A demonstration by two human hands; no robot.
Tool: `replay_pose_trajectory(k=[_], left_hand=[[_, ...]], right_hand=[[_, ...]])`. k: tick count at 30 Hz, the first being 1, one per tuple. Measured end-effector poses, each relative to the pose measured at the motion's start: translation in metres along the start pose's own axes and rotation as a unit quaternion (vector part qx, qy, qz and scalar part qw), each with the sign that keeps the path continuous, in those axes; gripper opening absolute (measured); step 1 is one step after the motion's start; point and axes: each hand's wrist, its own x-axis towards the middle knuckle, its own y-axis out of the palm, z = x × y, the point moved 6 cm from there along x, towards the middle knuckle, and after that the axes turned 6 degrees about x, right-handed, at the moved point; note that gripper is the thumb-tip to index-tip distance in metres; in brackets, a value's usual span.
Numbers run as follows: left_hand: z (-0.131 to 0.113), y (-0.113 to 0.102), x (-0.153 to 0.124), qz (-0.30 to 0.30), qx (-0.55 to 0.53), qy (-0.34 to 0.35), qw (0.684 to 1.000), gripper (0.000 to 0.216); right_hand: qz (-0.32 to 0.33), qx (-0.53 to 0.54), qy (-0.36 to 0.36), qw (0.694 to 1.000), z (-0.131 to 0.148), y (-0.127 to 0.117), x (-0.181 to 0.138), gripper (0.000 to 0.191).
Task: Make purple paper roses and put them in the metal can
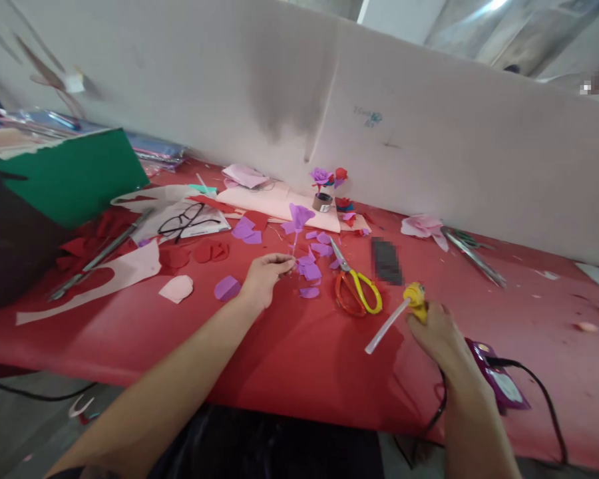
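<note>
Between thumb and fingers my left hand [267, 276] pinches the thin stem of a purple paper flower [300, 215], held upright over the table. My right hand [436, 329] is wrapped round a yellow glue gun [415, 297]; a long translucent glue stick [387, 327] sticks out of it toward the lower left. Loose purple petals [309, 267] lie just right of my left hand, and one more purple petal piece [227, 288] lies to its left. Scissors [357, 289] with one red and one yellow handle loop rest between my hands, blades pointing away.
Finished paper flowers [321, 176] stand in a tape roll [322, 201] near the wall. Eyeglasses [187, 221], red petals [212, 251] and a green box [74, 176] are on the left. A purple power box [502, 382] with a black cord lies by my right forearm.
</note>
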Motion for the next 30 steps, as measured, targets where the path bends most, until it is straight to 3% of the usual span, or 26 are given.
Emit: replay_pose_trajectory(k=[4,8,10,12,14,17,20,23,26,30], left_hand=[[0.001,-0.002,0.002,-0.012,-0.012,0.0,1.0,0.012],[0.001,-0.003,0.004,-0.008,-0.02,0.003,1.0,0.01],[0.001,-0.003,0.003,-0.005,-0.016,0.005,1.0,0.011],[0.001,-0.002,0.002,0.007,-0.005,0.006,1.0,0.013],[0.002,0.0,0.001,0.021,0.009,0.001,1.0,0.014],[0.002,0.001,-0.001,0.023,0.021,-0.003,1.0,0.017],[0.002,0.001,-0.002,0.023,0.022,-0.009,0.999,0.018],[0.001,0.003,-0.003,0.026,0.017,-0.01,0.999,0.018],[-0.002,0.007,-0.008,0.044,0.008,-0.011,0.999,0.021],[-0.005,0.012,-0.015,0.067,-0.004,-0.007,0.998,0.023]], right_hand=[[0.03,-0.062,0.021,0.997,-0.026,0.011,0.012,0.04],[0.037,-0.115,0.02,0.993,-0.024,0.004,0.017,0.035],[-0.001,-0.124,0.001,0.992,0.0,-0.005,0.009,0.036],[-0.063,-0.052,-0.114,0.99,0.05,-0.012,-0.007,0.037],[-0.019,0.029,-0.227,0.973,0.106,-0.001,-0.027,0.032],[0.044,0.047,-0.224,0.972,0.163,0.026,-0.041,0.033],[0.064,0.053,-0.213,0.974,0.186,0.045,-0.04,0.024],[0.072,0.131,-0.207,0.967,0.187,0.045,-0.032,0.007],[0.067,0.327,-0.184,0.925,0.185,0.034,-0.019,0.005],[0.076,0.63,-0.05,0.771,0.186,0.038,-0.002,0.022]])
